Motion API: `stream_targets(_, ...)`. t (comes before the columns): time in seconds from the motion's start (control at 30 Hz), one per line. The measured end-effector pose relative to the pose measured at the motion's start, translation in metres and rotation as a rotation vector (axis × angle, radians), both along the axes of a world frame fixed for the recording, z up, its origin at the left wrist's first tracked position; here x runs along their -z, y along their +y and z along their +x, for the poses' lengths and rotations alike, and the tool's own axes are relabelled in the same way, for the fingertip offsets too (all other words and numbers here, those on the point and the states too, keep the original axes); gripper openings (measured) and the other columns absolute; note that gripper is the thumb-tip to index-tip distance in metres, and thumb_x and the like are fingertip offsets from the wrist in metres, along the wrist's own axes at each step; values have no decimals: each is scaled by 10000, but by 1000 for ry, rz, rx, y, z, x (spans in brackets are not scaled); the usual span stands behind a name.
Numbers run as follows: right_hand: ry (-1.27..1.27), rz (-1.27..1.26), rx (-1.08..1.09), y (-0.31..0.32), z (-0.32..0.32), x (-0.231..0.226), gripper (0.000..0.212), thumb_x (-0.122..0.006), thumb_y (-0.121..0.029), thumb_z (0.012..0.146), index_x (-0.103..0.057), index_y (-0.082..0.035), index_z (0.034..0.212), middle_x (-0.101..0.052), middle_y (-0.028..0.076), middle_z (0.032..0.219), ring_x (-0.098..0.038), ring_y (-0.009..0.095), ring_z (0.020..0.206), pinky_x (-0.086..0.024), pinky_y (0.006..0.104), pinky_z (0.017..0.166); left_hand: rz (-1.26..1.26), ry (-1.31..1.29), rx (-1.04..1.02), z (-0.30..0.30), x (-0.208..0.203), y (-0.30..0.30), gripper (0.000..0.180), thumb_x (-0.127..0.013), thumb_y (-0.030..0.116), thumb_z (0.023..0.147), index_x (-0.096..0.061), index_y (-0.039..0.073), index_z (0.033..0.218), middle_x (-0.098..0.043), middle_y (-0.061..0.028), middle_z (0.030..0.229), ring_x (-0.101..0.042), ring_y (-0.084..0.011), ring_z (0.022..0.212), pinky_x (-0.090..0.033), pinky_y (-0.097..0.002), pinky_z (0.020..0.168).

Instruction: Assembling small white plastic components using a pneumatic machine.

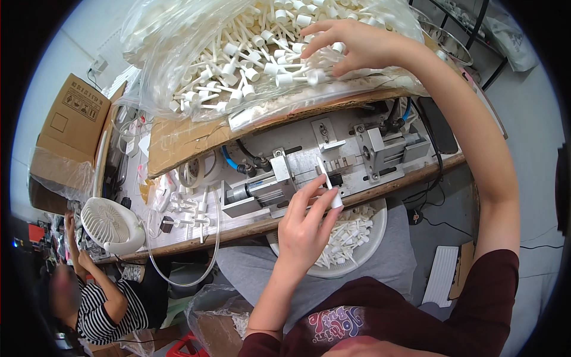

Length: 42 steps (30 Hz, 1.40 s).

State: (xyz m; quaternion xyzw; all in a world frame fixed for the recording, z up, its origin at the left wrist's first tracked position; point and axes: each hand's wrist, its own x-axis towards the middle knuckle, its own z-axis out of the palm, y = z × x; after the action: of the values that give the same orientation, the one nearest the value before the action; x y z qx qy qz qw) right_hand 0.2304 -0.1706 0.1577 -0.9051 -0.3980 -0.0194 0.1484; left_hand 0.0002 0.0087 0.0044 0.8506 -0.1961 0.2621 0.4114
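Note:
My left hand (303,226) pinches a white plastic cap with a thin stem (335,201) between thumb and fingers, its stem pointing up and away. That cap is just in front of the middle of a metal clamping fixture (342,165), between its two pneumatic cylinder blocks. Farther off, my right hand (363,44) reaches over a large heap of similar white stemmed caps (238,65) in a clear plastic bag. Its fingers are spread and curved, with nothing seen held in them. A blurred cap lies just below the thumb; whether they touch, I cannot tell.
A white basin (380,232) of stemmed caps rests at my lap under the bench edge. Cardboard (178,143) supports the bag above the fixture. Blue and black air hoses run to the cylinders. To the left are a white fan (113,225), a clear tube loop and a co-worker (113,303).

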Motion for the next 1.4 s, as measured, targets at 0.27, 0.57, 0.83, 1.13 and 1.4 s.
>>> stream_targets(0.27, -554, 152, -56, -20, -12, 36, 174, -770, -165, 826, -759, -102, 988, -630, 28, 1115, -625, 210, 975, -516, 366, 837, 337, -49, -70, 7, 5, -8, 254, -767, 63, 798, -711, 4, 1039, -682, -118, 1244, -702, -234, 902, -562, -326, 759)
stream_targets(0.57, -14, 866, 347, -50, -14, 25, 260, -719, -318, 938, -770, -69, 995, -572, -69, 733, -433, 12, 578, -330, 195, 534, 447, 1, -53, 16, -8, -7, 252, -790, 132, 778, -738, 63, 1014, -716, -69, 1199, -655, -213, 628, -527, -300, 595)
stream_targets(0.83, 687, 1124, 308, -30, -101, 41, 321, -678, -358, 972, -668, -57, 861, -605, -16, 608, -433, -9, 424, -285, 152, 406, 338, 32, -21, 15, -12, -2, 304, -826, 108, 752, -751, 67, 1044, -739, -79, 1120, -686, -179, 661, -545, -279, 587)
stream_targets(1.13, 868, 921, 237, 0, -127, 47, 301, -730, -334, 928, -677, -38, 915, -664, 27, 676, -541, 48, 468, -398, 198, 435, -123, -64, 76, 7, -51, 5, 389, -831, -4, 732, -724, -8, 1106, -712, -123, 1072, -701, -202, 810, -577, -302, 676)
stream_targets(1.4, -277, 291, 286, -35, -29, 39, 403, -744, -126, 772, -668, -67, 1164, -715, 69, 999, -600, 162, 688, -507, 310, 672, 295, 26, -77, 1, -11, -4, 262, -810, 84, 765, -746, 23, 1012, -699, -74, 1234, -687, -183, 668, -539, -268, 602)
